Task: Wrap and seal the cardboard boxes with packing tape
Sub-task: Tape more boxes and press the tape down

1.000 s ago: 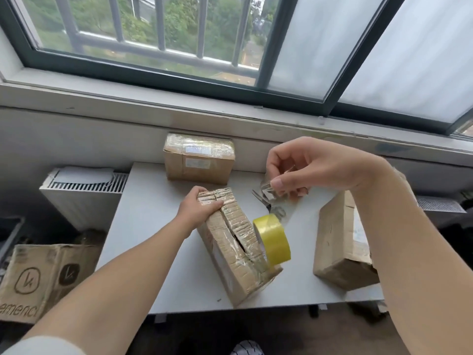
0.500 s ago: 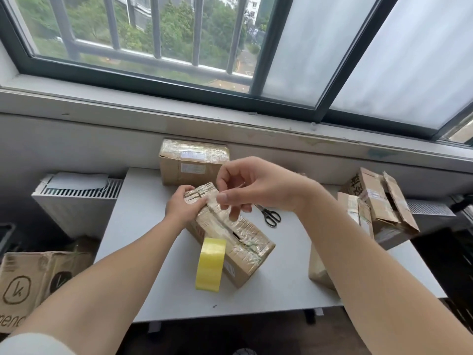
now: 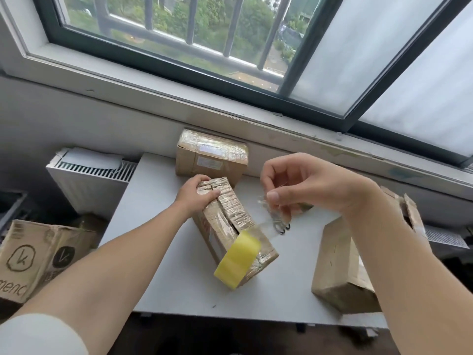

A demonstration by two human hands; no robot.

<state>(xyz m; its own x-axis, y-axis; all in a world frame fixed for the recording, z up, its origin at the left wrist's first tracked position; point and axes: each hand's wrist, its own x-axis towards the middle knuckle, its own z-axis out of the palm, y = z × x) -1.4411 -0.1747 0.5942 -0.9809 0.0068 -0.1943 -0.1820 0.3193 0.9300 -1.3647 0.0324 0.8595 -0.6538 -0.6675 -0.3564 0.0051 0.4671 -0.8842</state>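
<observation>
Box [image 3: 230,219] on counter [image 3: 153,206], far end gripped by left hand [image 3: 195,196]; tape [image 3: 266,219] pinched by right hand [image 3: 307,185], drawn from roll [image 3: 238,260] at box's near end; next judged: strip laid along box, pressed flat

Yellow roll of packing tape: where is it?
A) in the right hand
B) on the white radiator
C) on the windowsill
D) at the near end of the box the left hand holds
D: the yellow roll of packing tape sits at the near end of the taped brown cardboard box gripped by the left hand; the right hand pinches only its clear strip.
</observation>
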